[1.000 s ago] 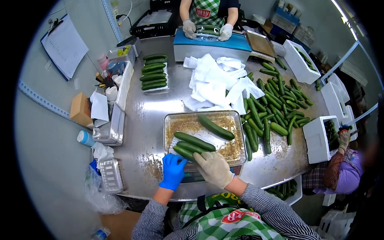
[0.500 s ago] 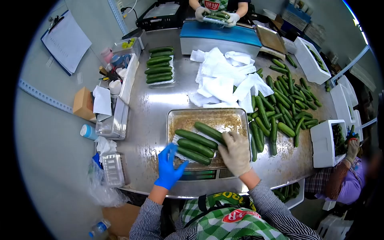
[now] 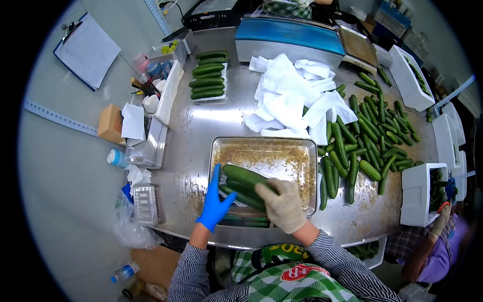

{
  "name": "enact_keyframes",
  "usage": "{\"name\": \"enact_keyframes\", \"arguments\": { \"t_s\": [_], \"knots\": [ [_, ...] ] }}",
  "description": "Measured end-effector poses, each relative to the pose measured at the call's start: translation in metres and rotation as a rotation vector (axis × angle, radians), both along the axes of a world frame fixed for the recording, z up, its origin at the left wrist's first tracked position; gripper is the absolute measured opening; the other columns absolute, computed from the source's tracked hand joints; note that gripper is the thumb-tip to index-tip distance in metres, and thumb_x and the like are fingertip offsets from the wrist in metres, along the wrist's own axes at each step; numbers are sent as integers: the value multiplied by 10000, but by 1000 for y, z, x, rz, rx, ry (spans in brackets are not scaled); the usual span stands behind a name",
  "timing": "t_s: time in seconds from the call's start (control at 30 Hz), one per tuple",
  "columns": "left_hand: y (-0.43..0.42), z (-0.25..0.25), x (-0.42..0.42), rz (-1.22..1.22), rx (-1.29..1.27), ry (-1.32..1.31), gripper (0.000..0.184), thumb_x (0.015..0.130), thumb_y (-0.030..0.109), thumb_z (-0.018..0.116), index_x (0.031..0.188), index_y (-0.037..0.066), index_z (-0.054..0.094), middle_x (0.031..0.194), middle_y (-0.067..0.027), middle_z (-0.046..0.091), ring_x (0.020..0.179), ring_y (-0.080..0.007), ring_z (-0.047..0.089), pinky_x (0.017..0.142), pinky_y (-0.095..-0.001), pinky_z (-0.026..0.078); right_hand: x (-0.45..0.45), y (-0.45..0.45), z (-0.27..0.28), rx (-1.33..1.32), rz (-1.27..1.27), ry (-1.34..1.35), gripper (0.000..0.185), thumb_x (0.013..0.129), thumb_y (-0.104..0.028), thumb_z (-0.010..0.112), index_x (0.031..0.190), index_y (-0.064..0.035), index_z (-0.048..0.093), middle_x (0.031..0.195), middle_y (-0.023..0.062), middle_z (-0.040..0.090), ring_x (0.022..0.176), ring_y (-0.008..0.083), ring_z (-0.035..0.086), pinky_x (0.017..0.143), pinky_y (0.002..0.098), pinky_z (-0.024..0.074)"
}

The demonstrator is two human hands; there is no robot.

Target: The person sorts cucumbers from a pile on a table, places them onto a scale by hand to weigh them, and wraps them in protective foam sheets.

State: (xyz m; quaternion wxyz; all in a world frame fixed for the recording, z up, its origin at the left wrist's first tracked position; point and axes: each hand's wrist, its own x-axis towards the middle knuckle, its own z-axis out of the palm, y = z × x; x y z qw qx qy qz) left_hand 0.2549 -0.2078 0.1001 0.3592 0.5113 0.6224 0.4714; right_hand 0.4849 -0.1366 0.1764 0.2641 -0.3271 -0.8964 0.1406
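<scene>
Several long green cucumbers lie side by side, slightly slanted, at the left of a metal tray, with a bit of white mesh pad showing under them. My right hand, in a beige glove, is closed over the right end of the top cucumber, hiding the ends of the others. Against the cucumbers' left ends is my left hand in a blue glove, fingers stretched up and thumb spread.
White mesh pads are heaped beyond the tray, beside a big pile of loose cucumbers. A packed tray of cucumbers sits at the back left, near a blue-topped machine. A co-worker's gloved hand is by a white box.
My right hand has moved left and down with the upper cucumber, bringing it against the others. My left hand has come up to their left ends. The far co-worker's hands have mostly left view.
</scene>
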Motion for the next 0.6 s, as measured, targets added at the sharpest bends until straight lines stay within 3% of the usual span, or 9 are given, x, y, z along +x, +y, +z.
{"name": "enact_keyframes", "arguments": {
  "t_s": [0.03,0.13,0.17,0.2,0.27,0.3,0.47,0.6],
  "knots": [
    [0,3,1,-6,26,-80,824,891,139,642,1563,7,185,1601,-173,270,1480,-281,259,1208,-396,217,-2,-5,-2,-47,23,26,403,805,-79,651,1203,-130,617,1115,164,607,954,312,605,827,442,473],
    [1,-4,-5,44,45,-376,692,952,156,528,1560,16,228,1602,-153,277,1472,-272,276,1214,-388,199,10,-8,-9,-171,126,129,453,792,-103,674,1238,-105,595,1220,185,565,1070,354,560,922,461,434],
    [2,-6,-8,140,-54,-361,626,1037,359,454,1548,41,286,1570,-143,335,1460,-266,296,1206,-411,217,15,-8,-10,-220,130,153,453,790,-102,676,1235,-85,592,1233,189,558,1076,366,556,926,462,433],
    [5,-7,-10,146,-65,-399,595,1049,337,429,1545,38,292,1567,-138,342,1456,-260,304,1208,-404,211,21,-8,-12,-266,129,179,453,788,-100,679,1231,-66,589,1247,194,551,1081,377,552,930,462,433],
    [11,-6,-10,158,-85,-473,538,1075,292,378,1539,30,304,1562,-127,355,1447,-249,318,1213,-391,198,31,-10,-30,-335,-12,237,535,784,-112,690,1282,-12,525,1296,237,507,1125,429,517,962,482,420],
    [15,0,-5,203,-119,-419,535,1085,367,357,1512,43,370,1505,-127,438,1396,-244,392,1178,-376,271,33,-11,-33,-346,-97,269,561,784,-116,693,1302,-7,507,1298,249,500,1131,437,511,967,489,417],
    [16,16,18,336,-137,-242,368,1073,263,412,1338,35,526,1391,-124,550,1289,-219,494,1097,-350,366,35,-14,-35,-396,-173,230,637,815,-151,686,1380,6,437,1356,306,433,1214,483,450,1014,521,385],
    [12,11,25,371,3,-244,252,1046,167,446,1232,29,546,1358,-138,570,1272,-214,508,1099,-356,367,19,-19,-27,-267,-161,120,636,826,-199,678,1390,-19,446,1368,304,424,1244,448,445,1026,545,341]
  ]
}}
